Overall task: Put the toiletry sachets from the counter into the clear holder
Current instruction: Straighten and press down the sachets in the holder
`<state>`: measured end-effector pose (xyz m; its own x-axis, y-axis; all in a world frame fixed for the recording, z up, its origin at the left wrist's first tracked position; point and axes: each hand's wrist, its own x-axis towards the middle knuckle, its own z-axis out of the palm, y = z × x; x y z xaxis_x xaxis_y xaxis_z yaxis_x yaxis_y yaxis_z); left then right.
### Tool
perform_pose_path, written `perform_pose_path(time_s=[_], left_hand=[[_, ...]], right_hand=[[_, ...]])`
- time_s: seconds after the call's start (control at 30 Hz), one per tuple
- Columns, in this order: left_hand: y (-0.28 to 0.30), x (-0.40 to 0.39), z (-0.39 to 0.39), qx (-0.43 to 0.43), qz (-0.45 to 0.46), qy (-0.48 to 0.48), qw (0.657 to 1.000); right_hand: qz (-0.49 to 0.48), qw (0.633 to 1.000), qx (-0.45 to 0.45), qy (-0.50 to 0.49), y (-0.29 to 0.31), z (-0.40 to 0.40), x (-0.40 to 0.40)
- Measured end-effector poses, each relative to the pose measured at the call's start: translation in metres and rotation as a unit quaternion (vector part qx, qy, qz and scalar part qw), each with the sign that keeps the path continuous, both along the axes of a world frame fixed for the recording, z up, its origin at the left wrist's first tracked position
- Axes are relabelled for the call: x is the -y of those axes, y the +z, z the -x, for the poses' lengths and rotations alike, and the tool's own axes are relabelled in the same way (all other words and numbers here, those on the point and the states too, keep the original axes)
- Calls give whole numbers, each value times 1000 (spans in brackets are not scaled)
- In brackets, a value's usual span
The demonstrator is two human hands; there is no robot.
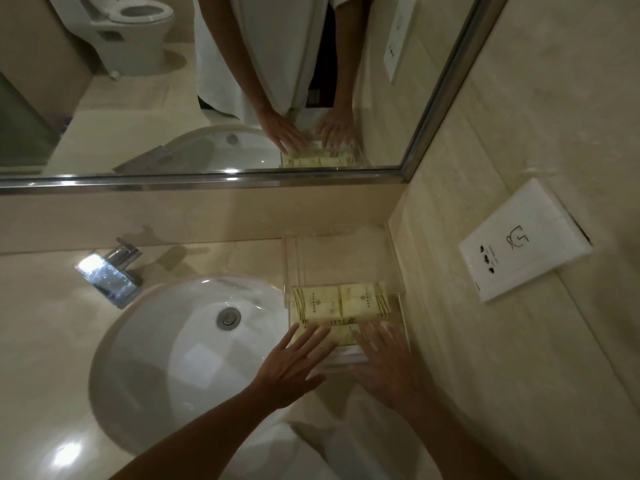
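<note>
item 1, clear holder (398, 292): a see-through box on the beige counter (52, 341), tucked in the corner just right of the sink and close against the right-hand wall. i see its far part bare and its near part filled.

item 2, toiletry sachets (341, 303): pale yellow packets with dark print, lying flat side by side inside the near part of the holder. i count two in the far row and at least two more in the near row, partly hidden under the hands. i see none loose on the counter.

item 3, left hand (294, 368): flat and spread, palm down, fingers splayed, fingertips resting on the near left sachets. it grips nothing.

item 4, right hand (384, 365): likewise flat, fingers spread, lying over the near right sachets and the holder's front edge. nothing is clasped in it.

item 5, sink (156, 358): white oval basin with a metal drain (228, 317), left of the holder.

item 6, tap (110, 275): chrome, square spout, behind the basin.

item 7, mirror (207, 81): on the back wall, showing both hands over the holder, a white garment and a toilet.

item 8, socket plate (523, 251): white, on the right wall, near the holder.
</note>
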<state>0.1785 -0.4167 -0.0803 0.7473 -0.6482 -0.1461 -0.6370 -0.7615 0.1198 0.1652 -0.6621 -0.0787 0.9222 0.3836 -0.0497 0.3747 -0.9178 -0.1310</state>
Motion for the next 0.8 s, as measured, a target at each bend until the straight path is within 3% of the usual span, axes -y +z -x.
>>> perform_pose_path(time_s=[0.13,0.53,0.8], left_hand=[[-8,-12,9,-27,-16,10,999],[6,-1,-4,-60,-39,6,997],[19,12,-17,-30,-54,-3,998]], right_hand=[[49,995,-85,-34,-5,25,13],[75,993,-89,7,26,-6,7],[65,989,-131,12,34,-24,-3]])
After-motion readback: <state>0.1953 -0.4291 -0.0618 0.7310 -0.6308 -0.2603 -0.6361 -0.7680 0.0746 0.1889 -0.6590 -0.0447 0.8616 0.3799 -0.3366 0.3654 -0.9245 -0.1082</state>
